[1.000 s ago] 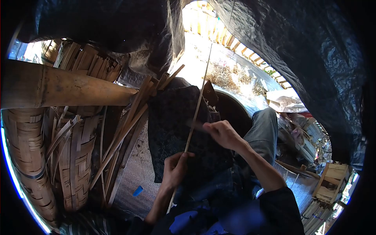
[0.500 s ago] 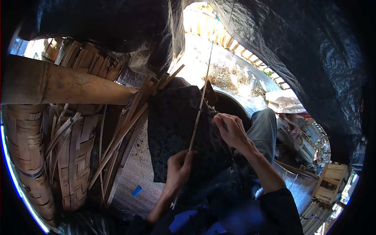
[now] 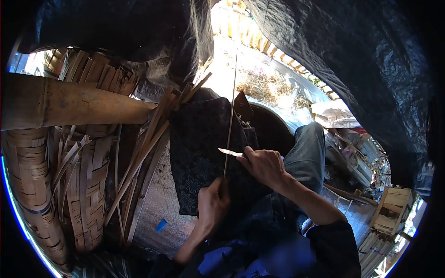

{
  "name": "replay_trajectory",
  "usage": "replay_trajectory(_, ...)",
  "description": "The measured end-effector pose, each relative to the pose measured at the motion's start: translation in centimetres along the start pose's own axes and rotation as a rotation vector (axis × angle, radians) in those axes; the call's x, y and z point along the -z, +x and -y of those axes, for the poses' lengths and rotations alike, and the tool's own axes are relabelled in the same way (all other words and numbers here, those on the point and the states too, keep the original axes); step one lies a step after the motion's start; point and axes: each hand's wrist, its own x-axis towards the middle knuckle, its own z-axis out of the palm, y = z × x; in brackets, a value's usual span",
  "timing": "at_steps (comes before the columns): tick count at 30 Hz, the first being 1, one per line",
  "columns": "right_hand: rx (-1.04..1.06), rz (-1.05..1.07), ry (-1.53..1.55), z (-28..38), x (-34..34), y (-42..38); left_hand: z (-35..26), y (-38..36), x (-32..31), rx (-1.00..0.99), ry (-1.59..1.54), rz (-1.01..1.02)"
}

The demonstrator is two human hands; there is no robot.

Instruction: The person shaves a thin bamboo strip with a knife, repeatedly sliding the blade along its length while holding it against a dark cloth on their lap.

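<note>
The left hand [image 3: 213,200] gripped a thin bamboo strip [image 3: 231,116], which ran outward from the body above a dark patterned cloth [image 3: 197,153]. The right hand [image 3: 268,167] was closed around a small knife [image 3: 230,152], its blade lying across the strip near the left hand (whether they touched, I couldn't tell). Good handling there probably called for a firm left grip, a shallow, even blade angle, and left fingers clear of the edge.
</note>
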Motion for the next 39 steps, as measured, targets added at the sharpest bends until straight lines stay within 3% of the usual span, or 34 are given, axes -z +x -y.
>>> replay_trajectory(13, -0.055, 0.002, -0.079, 0.1, -0.2, 1.1, -0.6, 0.3, 0.0, -0.061, 0.025, -0.058)
replay_trajectory(20, -0.093, 0.092, -0.033, 0.1, 2.4, 1.3, -0.4, 0.5, -0.7, -0.113, 0.227, -0.055)
replay_trajectory(28, -0.058, -0.1, -0.108, -0.9, -1.1, 2.0, -0.5, 0.9, -1.2, -0.12, 0.338, -0.074)
replay_trajectory(32, -0.089, -0.078, -0.139, -2.6, -1.2, 2.8, -1.0, -0.1, -2.0, -0.14, 0.289, -0.066)
replay_trajectory(34, -0.41, -0.124, -0.192, -7.0, -0.4, 5.1, -1.7, -2.0, -2.3, -0.148, 0.337, 0.035)
replay_trajectory(35, -0.41, -0.138, -0.187, -7.5, 0.3, 5.8, -1.5, -1.3, -1.7, -0.158, 0.345, 0.029)
replay_trajectory(39, -0.341, -0.162, -0.084, -6.3, 3.5, 4.1, -1.2, -0.6, -0.7, -0.121, 0.014, -0.065)
